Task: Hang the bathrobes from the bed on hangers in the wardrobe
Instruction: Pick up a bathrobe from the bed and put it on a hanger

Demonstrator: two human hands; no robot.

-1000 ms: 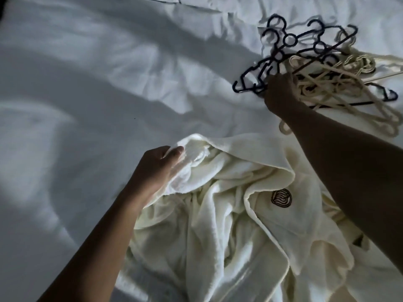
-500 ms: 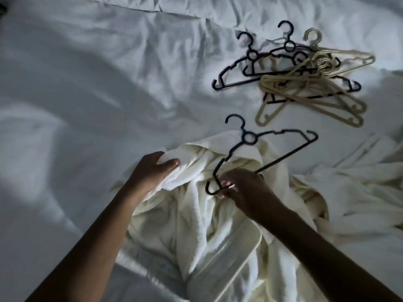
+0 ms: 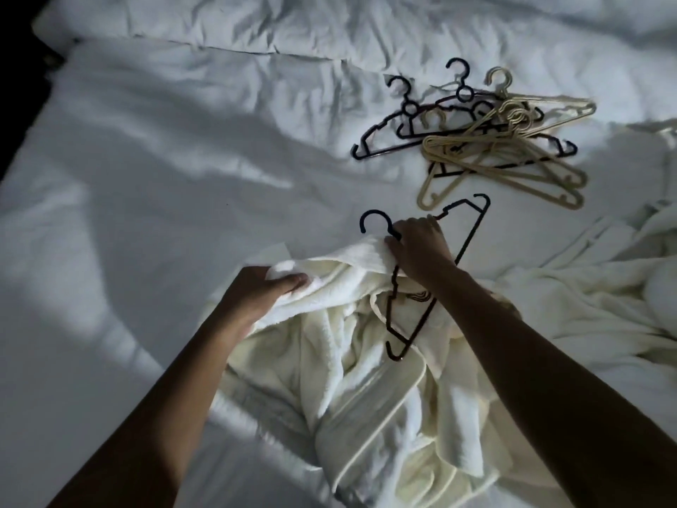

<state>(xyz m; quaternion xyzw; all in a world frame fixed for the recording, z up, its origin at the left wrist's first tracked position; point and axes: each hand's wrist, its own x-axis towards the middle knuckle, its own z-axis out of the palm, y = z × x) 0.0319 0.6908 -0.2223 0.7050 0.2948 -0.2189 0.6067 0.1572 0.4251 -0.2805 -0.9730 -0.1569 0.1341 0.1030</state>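
Observation:
A cream bathrobe [image 3: 351, 361] lies crumpled on the white bed [image 3: 146, 214] in front of me. My left hand [image 3: 263, 291] grips its upper edge near the collar. My right hand [image 3: 419, 247] holds a black hanger [image 3: 472, 229] by the neck just under its hook, over the robe's collar. The hanger's lower arm lies across the robe, over a dark embroidered logo that it partly hides. A second cream bathrobe [image 3: 593, 298] lies bunched at the right.
A loose pile of black and beige hangers [image 3: 487, 141] rests on the bed beyond my right hand. Rumpled pillows or duvet [image 3: 329, 27] run along the far side. The bed's dark left edge [image 3: 22, 104] shows at the upper left.
My right hand took one black hanger from the pile, brought it to the robe, then shifted its hold from the hanger's arm to the neck and turned it. My left hand kept its grip.

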